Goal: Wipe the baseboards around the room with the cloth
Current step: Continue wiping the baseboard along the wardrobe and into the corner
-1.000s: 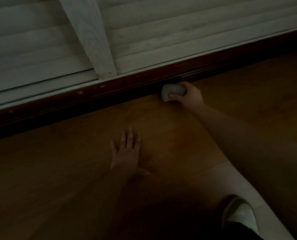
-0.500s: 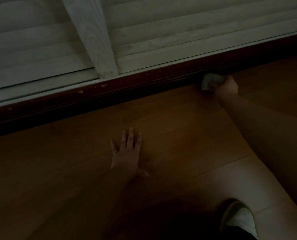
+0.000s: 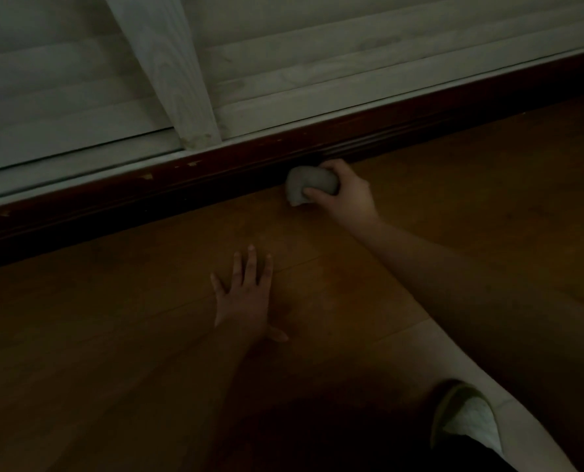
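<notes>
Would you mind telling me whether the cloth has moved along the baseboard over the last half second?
Yes. The cloth has slid back left along the baseboard, toward the white post.

It was a dim room in a home: a wooden plank floor point(image 3: 454, 206) met a dark baseboard point(image 3: 147, 195) under pale slatted panels point(image 3: 351, 63), and a person's slippered foot point(image 3: 467, 420) rested there.
</notes>
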Demonstrator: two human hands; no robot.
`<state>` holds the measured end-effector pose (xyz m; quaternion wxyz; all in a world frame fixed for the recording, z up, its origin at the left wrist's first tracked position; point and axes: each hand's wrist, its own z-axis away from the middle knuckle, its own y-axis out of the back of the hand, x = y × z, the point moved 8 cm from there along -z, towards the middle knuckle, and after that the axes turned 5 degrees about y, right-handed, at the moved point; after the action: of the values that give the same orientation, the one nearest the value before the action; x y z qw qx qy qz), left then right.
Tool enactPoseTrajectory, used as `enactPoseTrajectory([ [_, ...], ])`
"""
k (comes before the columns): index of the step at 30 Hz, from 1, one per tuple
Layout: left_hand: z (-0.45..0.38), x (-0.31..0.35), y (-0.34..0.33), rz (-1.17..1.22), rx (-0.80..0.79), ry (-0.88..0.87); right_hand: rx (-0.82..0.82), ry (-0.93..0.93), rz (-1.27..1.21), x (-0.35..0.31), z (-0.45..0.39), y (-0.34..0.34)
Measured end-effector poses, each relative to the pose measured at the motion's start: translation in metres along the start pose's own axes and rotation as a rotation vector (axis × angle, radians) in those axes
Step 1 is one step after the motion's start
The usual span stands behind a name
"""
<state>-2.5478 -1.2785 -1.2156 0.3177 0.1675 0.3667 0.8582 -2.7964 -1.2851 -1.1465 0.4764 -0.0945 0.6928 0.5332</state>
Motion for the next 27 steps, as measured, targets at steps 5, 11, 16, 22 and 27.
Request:
enactPoseTrajectory([
  [5,-0.001,0.000,-0.001,0.006,-0.020,-0.003,-0.057,0.039,-0.057,-0.026,-0.011,-0.030],
  [11,-0.002,-0.002,-0.001,0.017,-0.015,-0.009,-0.012,-0.078,0.075,0.025,-0.033,0.030],
  [16,-0.001,0.000,0.000,0.017,-0.029,-0.014,0.162,-0.263,0.112,0.078,-0.039,0.112],
  [22,0.001,0.000,0.002,0.014,-0.046,-0.025,0.364,-0.424,0.066,0.098,-0.029,0.158],
  [27,0.000,0.001,0.001,0.025,-0.056,-0.019,0.221,-0.228,0.075,0.048,-0.018,0.114],
])
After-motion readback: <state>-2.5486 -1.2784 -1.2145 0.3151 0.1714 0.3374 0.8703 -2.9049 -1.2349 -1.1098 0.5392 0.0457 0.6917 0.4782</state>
